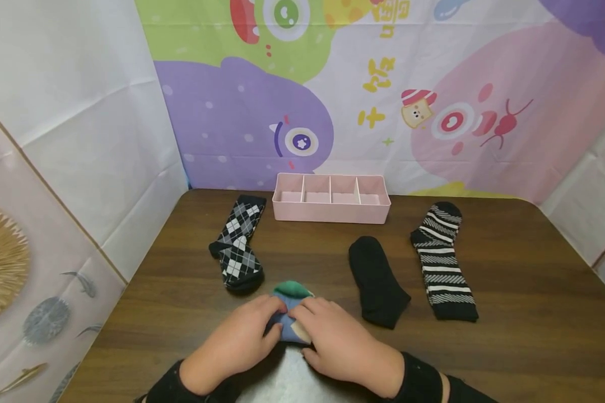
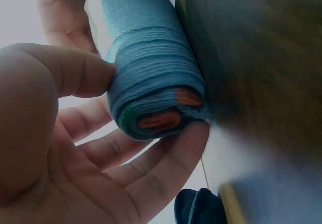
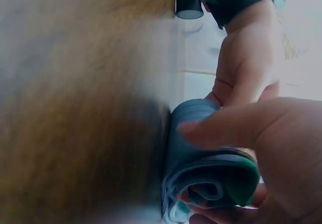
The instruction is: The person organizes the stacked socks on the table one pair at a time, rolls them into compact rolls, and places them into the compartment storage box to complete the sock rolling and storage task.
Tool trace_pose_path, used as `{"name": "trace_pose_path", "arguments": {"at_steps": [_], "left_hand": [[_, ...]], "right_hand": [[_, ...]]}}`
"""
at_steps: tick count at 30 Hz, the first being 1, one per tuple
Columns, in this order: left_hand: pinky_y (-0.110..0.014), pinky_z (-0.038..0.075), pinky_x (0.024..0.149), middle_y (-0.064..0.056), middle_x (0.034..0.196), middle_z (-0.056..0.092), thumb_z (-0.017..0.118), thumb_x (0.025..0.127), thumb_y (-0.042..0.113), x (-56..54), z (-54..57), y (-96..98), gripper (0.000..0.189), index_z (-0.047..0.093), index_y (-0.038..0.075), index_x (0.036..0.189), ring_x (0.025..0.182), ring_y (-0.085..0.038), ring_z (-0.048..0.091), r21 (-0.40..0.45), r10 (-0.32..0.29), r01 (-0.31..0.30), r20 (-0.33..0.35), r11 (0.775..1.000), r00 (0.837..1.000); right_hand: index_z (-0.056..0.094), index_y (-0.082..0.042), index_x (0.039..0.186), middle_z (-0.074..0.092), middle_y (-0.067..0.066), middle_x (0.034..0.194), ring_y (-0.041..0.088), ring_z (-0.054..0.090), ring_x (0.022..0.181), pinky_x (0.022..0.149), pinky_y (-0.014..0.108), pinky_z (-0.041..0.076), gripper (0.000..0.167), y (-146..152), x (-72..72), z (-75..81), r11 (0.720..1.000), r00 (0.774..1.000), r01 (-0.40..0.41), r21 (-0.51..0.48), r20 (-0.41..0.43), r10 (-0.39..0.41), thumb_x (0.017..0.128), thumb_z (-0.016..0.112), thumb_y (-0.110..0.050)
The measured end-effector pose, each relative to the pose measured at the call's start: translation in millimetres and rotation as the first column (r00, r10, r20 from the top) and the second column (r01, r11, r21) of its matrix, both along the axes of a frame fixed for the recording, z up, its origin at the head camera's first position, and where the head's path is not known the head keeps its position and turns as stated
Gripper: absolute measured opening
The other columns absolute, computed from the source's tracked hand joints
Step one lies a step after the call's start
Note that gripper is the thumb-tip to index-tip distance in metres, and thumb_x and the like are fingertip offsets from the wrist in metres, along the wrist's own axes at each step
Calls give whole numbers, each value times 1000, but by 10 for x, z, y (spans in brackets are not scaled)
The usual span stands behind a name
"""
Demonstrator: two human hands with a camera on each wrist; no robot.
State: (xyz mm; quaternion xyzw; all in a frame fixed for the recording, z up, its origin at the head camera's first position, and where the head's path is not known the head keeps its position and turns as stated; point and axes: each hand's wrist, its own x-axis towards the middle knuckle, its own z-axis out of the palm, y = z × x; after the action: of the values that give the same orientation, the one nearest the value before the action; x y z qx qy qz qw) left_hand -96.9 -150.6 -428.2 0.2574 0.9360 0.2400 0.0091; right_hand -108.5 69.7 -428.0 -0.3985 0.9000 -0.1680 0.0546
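A blue sock [image 1: 288, 331] with green and cream patches lies rolled up near the table's front edge, between both hands. My left hand [image 1: 249, 336] grips its left end. In the left wrist view, the thumb presses one side of the roll [image 2: 146, 55] while the fingers curve round the other; orange and green show in its coiled end. My right hand [image 1: 340, 338] holds the right end. The right wrist view has the thumb laid across the roll [image 3: 185, 158], above an open spiral of layers with a green patch. Fingers partly hide the sock in the head view.
An argyle sock [image 1: 239, 240] lies left of the hands. Rightward are a plain black sock [image 1: 375, 280] and a striped black-and-white sock [image 1: 446, 263]. A pink box [image 1: 330, 212] with several compartments stands at the back of the wooden table [image 1: 524, 336], before a cartoon cloth backdrop.
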Motion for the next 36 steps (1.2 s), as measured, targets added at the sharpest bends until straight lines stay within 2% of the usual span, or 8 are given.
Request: {"name": "trace_pose_path", "arguments": {"at_steps": [6,12,19,25,32,36], "left_hand": [[-36,54,77,6,97,63,65,100,16,-17,7,4,9,64,13,109,84,-6,58,3,-7,7,72,1000,997],[-33,53,76,5,102,58,68,99,16,-1,-14,-1,12,68,12,110,85,-8,57,5,4,-4,18,1000,1000],[-29,50,71,7,99,56,74,97,27,3,-11,-15,21,74,14,113,82,-7,52,-53,17,-20,-48,998,999],[-29,49,70,9,102,57,78,92,36,6,12,-21,35,71,14,119,81,-5,52,-34,9,-9,2,999,1000],[-31,50,73,9,103,58,83,84,25,11,14,-37,37,64,17,115,83,-6,55,-27,-7,7,19,1000,1000],[-32,52,75,8,105,61,80,87,24,9,16,-38,32,66,16,116,85,-6,57,-39,-28,28,19,999,999]], "right_hand": [[60,-11,131,61,-1,123,12,57,109,94,37,50,42,-2,6,-11,1000,1000,2,2,7,-2,94,76,-22],[61,-8,133,62,3,126,15,59,116,98,36,50,38,4,16,-10,1000,1000,-2,-9,14,2,99,70,-23],[61,-10,134,61,2,129,16,58,119,98,36,50,36,15,-1,11,999,995,36,-26,99,-33,101,67,-23],[60,-11,136,61,1,131,15,56,121,99,36,49,36,18,-12,-2,999,990,51,-12,131,-49,103,65,-24],[63,-13,130,62,-3,120,11,56,109,91,33,50,29,30,-40,-25,997,984,68,-49,171,-58,104,63,-25],[65,-13,129,60,-4,116,9,55,103,86,31,49,29,47,-65,-43,994,980,79,-79,190,-62,104,61,-26]]}}
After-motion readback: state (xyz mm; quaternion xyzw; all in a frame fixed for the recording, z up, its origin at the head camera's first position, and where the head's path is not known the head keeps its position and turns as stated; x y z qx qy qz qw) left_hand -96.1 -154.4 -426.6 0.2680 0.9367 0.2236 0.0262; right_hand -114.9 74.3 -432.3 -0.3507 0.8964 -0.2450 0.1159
